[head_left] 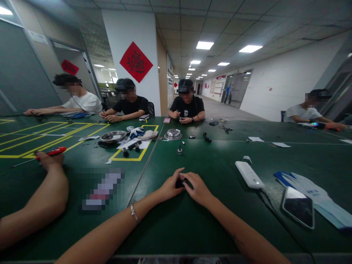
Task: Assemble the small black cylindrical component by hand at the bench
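Note:
Near the middle of the green table, my left hand [171, 186] and my right hand [197, 187] meet with curled fingers around a small dark part [179, 182]. Fingers cover most of it, so its kind does not show. A bracelet [134, 212] circles my left wrist. Straight beyond my hands a small metal and black fitting [179, 149] stands upright. Behind that lies a tiny metal piece [183, 143], with an upturned metal bowl [173, 134] farther back.
At left, a co-worker's hand holds a red screwdriver [56, 151]. Right of me lie a white power strip [249, 175] with its cable, a phone [298, 207] and a glove [310, 189]. Black parts [125, 152] and a metal dish [113, 136] sit at left. Several people work across the table.

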Demonstrator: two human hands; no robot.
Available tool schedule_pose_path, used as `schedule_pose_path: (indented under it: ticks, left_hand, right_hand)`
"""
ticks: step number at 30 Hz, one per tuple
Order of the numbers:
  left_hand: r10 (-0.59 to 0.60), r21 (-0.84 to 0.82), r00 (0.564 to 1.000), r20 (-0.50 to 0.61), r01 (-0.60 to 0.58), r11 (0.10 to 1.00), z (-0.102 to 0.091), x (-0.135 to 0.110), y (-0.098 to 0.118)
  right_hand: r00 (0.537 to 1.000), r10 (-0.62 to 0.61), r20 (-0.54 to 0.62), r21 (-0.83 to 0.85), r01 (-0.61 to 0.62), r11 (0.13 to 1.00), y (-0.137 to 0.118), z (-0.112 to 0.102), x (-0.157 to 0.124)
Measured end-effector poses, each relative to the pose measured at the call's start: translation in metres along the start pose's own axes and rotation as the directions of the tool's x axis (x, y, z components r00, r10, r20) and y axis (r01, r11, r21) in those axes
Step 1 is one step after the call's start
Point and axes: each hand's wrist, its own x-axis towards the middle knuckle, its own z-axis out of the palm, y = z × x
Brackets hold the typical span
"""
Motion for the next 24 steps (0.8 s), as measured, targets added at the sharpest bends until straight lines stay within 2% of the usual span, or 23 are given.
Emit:
schedule_pose_path:
  ticks: [6, 17, 24]
  left_hand:
    - [0.055, -0.017, 0.998, 0.016, -0.055, 0.998, 0.0004, 0.0002, 0.0011]
    - [0.030, 0.015, 0.999, 0.011, -0.030, 0.999, 0.0006, 0.0016, 0.0014]
    - [0.034, 0.011, 0.999, 0.004, -0.034, 0.999, 0.0006, 0.0015, 0.0023]
  right_hand:
    - [0.999, 0.041, -0.014, -0.023, -0.041, 0.999, 0.0002, 0.0032, 0.0013]
    - [1.000, 0.015, -0.014, 0.043, -0.014, 0.999, 0.0030, 0.0069, 0.0008]
    - [0.998, 0.069, 0.015, -0.046, -0.068, 0.997, 0.0015, 0.0041, 0.0018]
